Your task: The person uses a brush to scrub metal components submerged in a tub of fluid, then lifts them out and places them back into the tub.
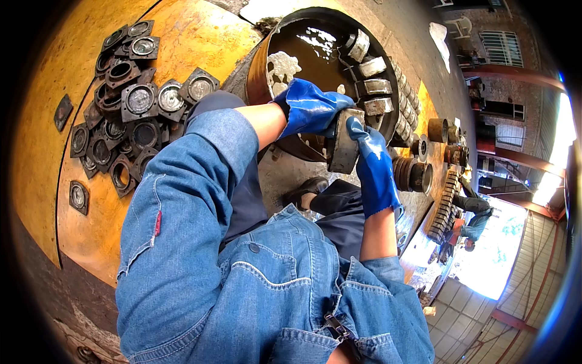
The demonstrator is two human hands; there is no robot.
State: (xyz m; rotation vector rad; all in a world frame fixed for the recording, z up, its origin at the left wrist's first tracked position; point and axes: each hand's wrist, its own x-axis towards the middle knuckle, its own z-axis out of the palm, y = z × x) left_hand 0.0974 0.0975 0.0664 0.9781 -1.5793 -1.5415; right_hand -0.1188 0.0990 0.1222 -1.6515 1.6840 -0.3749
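Observation:
Both my hands wear blue rubber gloves and grip one grey metal block with a flat, worn side. My left hand closes on its upper end. Against its right side presses my right hand, the thumb lying near the top. The block is held tilted over the near rim of a round metal tub, which contains brownish liquid with patches of pale foam. Inside the tub, along its right wall, several similar metal parts sit in a row. The block's far side is hidden by my gloves.
Left of me, square metal flanges with round recesses lie heaped on yellow metal plates. Right of the tub stand stacked ring-shaped parts and a long row of metal pieces. Another person is farther off at the right.

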